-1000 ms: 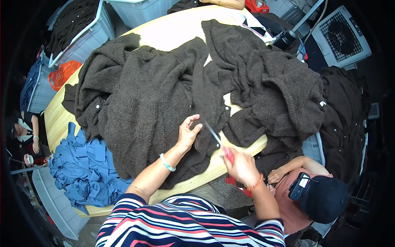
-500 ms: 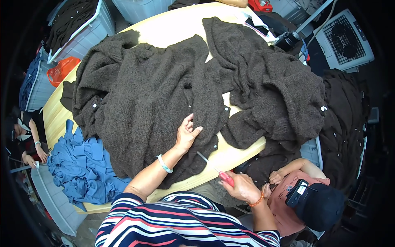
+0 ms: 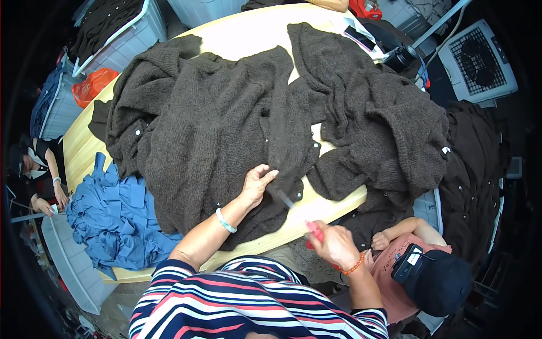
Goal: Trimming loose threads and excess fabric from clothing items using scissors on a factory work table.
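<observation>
A large dark brown knit garment (image 3: 197,135) with small pale buttons lies spread over the pale wooden table (image 3: 316,209). My left hand (image 3: 256,186) rests on its near part, thumb and forefinger drawn together at the button strip. The fold of cloth between them is hard to make out. Just off the table's near edge, my right hand (image 3: 336,248) is closed around a red-handled tool (image 3: 314,227) with a slim metal end. Motion blurs this tool, so its exact kind is unclear. Its tip points toward the garment's near edge.
Another dark knit garment (image 3: 389,130) lies to the right, and crumpled blue cloth (image 3: 118,220) at the left. A co-worker in a cap (image 3: 440,282) sits close on my right; another person (image 3: 42,169) is at far left. A black cylinder (image 3: 400,58) and phone (image 3: 359,38) sit at the back.
My left hand's fingers have curled in from a more outstretched pose. My right hand with the tool has shifted slightly right. The whole view has shifted a little.
</observation>
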{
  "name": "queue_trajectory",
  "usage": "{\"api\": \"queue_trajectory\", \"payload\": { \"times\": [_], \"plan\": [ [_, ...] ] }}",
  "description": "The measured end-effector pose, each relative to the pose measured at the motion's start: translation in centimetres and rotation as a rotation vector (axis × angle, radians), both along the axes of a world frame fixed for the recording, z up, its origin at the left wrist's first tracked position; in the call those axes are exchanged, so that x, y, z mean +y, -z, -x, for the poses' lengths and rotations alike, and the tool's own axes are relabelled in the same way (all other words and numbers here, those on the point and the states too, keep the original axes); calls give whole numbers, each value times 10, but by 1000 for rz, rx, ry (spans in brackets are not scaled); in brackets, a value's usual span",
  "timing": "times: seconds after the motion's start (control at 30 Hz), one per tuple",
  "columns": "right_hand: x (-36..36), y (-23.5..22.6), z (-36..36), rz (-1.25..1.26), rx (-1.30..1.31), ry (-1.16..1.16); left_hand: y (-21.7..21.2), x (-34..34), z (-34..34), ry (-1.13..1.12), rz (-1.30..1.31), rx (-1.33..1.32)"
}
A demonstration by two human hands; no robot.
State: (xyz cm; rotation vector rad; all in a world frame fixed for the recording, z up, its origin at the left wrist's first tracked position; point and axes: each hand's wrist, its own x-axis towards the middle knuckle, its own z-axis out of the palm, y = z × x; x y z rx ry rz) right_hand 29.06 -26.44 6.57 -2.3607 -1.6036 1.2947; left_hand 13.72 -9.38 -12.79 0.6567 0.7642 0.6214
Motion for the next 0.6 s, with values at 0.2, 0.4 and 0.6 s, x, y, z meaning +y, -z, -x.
{"api": "queue_trajectory", "payload": {
  "times": [0.2, 0.4, 0.6],
  "plan": [
    [-17, -2, 11, -252, -13, 147, -80, -3, 62, -83, -817, 438],
    [-24, 6, 52, -177, 90, -83, -92, 49, 181, -280, -1197, 1267],
    [-2, 5, 119, -101, 143, -301, -138, 59, 168, -224, -775, 538]
  ]
}}
